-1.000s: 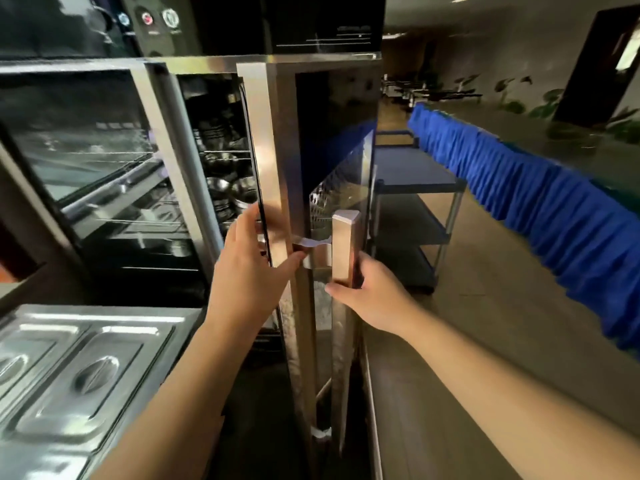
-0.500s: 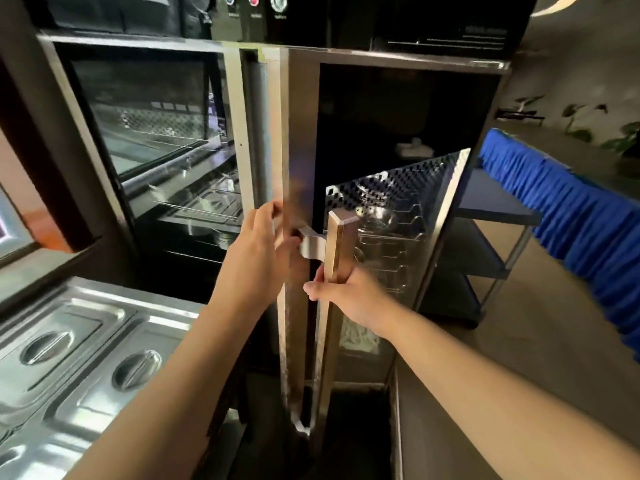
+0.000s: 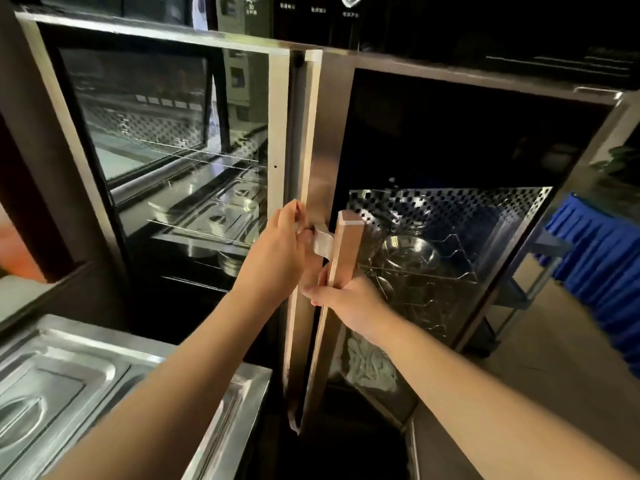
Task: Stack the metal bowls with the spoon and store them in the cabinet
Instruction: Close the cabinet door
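The steel cabinet's right glass door [image 3: 325,150] stands almost flush with the left door. My right hand [image 3: 349,303] is wrapped around the door's long vertical handle [image 3: 346,244]. My left hand [image 3: 273,258] pinches the door's left edge beside the handle bracket. Behind the glass, a metal bowl [image 3: 410,252] sits on a wire rack [image 3: 450,271] inside the cabinet, in front of a perforated back wall. More stacked bowls [image 3: 232,263] show dimly behind the left door. I see no spoon.
The left glass door [image 3: 156,133] reflects the room. A steel counter with lidded food pans [image 3: 69,386] lies at lower left. A trolley [image 3: 540,251] and a blue-skirted table [image 3: 602,271] stand at right, with bare floor in front of them.
The right door has swung from well open to nearly closed, both hands staying on it. My view has turned to face the cabinet.
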`<state>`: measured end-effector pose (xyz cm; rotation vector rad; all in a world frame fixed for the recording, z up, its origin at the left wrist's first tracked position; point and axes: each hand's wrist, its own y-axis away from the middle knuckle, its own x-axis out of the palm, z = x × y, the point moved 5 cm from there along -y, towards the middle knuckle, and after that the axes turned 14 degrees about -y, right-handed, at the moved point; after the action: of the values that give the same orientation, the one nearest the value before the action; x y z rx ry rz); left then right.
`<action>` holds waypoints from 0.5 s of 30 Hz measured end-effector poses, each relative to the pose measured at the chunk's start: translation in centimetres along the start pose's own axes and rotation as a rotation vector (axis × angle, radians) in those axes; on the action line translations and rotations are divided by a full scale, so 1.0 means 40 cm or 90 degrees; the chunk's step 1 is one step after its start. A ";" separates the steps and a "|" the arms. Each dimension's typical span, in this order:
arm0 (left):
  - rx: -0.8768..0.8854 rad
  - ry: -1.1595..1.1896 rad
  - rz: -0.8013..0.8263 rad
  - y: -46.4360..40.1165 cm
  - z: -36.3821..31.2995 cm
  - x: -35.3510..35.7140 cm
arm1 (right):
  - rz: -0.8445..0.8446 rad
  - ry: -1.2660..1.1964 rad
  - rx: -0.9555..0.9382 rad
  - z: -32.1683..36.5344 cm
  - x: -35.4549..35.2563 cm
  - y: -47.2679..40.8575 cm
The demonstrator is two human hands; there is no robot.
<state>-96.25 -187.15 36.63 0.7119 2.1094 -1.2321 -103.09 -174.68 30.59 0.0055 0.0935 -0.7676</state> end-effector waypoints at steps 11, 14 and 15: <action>0.061 -0.056 0.030 -0.204 0.183 0.119 | -0.076 0.006 0.058 -0.039 0.041 -0.277; 0.073 -0.114 0.054 -0.229 0.256 0.154 | -0.077 -0.019 0.029 -0.056 0.044 -0.339; 0.056 -0.139 0.068 -0.240 0.281 0.171 | -0.076 -0.019 0.016 -0.060 0.043 -0.360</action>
<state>-105.14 -200.24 32.80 0.6852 1.8263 -1.2891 -112.06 -186.15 28.49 0.0125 0.0557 -0.8872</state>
